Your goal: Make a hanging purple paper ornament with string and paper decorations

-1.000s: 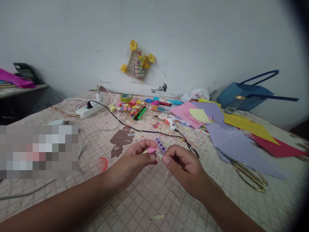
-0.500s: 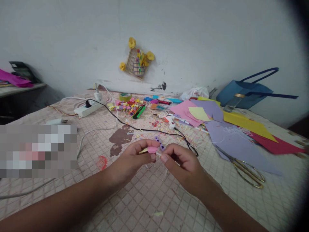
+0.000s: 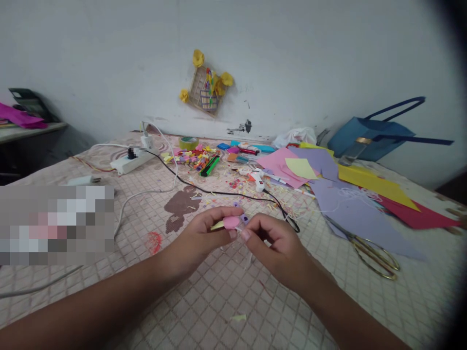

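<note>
Now a pink piece (image 3: 231, 223) sits pinched in the left hand (image 3: 205, 231).

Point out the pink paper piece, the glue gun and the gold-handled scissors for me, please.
Pink paper piece (image 3: 231, 222): head view, on its flat face.
Glue gun (image 3: 259, 180): head view, on its white body.
Gold-handled scissors (image 3: 353, 237): head view, where handles meet blades.

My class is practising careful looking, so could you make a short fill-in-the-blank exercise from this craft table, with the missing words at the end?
1. The left hand holds a pale yellow piece and a rounded piece coloured ____.
2. The flowers on the wall decoration are ____.
3. The bag is ____.
4. The scissors lie to the ____ of the right hand.
Missing words: pink; yellow; blue; right.
</note>
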Motion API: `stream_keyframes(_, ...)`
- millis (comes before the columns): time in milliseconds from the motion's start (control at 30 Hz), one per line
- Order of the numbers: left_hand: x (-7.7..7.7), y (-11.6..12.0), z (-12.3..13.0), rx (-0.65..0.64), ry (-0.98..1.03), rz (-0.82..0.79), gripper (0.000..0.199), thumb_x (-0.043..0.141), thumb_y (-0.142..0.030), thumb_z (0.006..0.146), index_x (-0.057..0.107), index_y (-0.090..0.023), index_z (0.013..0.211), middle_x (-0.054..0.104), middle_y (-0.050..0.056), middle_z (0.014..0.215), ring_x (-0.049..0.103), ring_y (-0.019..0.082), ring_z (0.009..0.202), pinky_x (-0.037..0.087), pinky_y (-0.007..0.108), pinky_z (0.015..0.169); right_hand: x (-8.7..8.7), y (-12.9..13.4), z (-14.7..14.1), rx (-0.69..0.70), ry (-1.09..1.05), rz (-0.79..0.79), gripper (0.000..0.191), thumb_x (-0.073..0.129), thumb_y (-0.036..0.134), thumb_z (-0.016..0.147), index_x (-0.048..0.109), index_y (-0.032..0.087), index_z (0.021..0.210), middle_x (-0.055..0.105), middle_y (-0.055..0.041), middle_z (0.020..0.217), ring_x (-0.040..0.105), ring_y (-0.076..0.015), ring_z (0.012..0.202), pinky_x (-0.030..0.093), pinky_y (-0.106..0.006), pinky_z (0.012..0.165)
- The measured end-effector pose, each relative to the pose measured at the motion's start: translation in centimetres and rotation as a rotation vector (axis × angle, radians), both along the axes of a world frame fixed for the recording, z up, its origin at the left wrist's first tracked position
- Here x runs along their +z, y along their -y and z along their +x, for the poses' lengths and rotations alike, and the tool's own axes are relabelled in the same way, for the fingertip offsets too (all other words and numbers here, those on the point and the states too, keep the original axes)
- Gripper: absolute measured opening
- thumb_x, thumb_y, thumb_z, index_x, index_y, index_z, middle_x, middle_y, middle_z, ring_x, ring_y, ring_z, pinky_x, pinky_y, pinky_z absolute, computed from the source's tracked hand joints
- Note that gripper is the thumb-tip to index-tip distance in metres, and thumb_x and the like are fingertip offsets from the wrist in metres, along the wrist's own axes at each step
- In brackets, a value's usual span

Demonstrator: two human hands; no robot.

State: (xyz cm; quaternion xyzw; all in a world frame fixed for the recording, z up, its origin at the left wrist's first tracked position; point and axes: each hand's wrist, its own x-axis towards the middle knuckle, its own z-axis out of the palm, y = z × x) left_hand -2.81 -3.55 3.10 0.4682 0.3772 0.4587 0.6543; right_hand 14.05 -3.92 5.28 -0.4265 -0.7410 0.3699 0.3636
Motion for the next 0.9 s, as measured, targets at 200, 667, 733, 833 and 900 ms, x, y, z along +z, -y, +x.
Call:
stream_keyframes(200,0.44,0.25,0.14,0.042,0.003,0.001,0.038,0.074,-0.019,0.069,0.063,-0.025,0.104,0.062,0.001,0.102,0.056,0.016,0.091,0.041,0.028,0.081,0.05,0.1,-0.08,-0.025,0.017,0.024,0.015,0.051,0.02,0.08,0.05,0.018,0.065,0.043,0.0049,0.056,0.038,-0.0081,0.051,0.03,-0.021,0.046)
stream_keyframes(667,0.45,0.24,0.42,0.031,0.071,-0.015,0.039,0.075,-0.017,0.066,0.059,-0.022,0.102,0.06,0.0,0.091,0.055,0.013,0.081,0.04,0.026,0.075,-0.34,-0.23,-0.05,-0.05,0.039,0.052,0.018,0.05,0.026,0.082,0.051,0.018,0.066,0.044,0.0047,0.056,0.039,-0.0086,0.051,0.031,-0.022,0.046)
stream_keyframes(733,0.33,0.18,0.37,0.018,0.066,-0.019,0.037,0.074,-0.017,0.066,0.06,-0.021,0.1,0.06,0.0,0.091,0.055,0.013,0.081,0.04,0.026,0.075,-0.3,-0.23,-0.06,-0.056,0.042,0.058,0.018,0.05,0.027,0.082,0.052,0.018,0.066,0.044,0.0047,0.056,0.039,-0.0086,0.051,0.031,-0.022,0.046)
stream_keyframes(833,0.15,0.12,0.3,0.015,0.064,0.002,0.032,0.073,-0.015,0.066,0.062,-0.02,0.096,0.06,0.0,0.09,0.054,0.013,0.082,0.039,0.026,0.075,-0.21,-0.18,-0.07,-0.074,0.048,0.065,0.019,0.05,0.028,0.082,0.052,0.018,0.066,0.044,0.0046,0.055,0.039,-0.0086,0.05,0.031,-0.022,0.045)
stream_keyframes(900,0.11,0.13,0.28,0.024,0.07,0.021,0.03,0.073,-0.014,0.066,0.062,-0.02,0.094,0.06,-0.001,0.088,0.054,0.013,0.08,0.039,0.025,0.073,-0.18,-0.11,-0.03,-0.081,0.054,0.073,0.019,0.05,0.027,0.082,0.052,0.018,0.066,0.044,0.0045,0.055,0.039,-0.0087,0.05,0.031,-0.022,0.045)
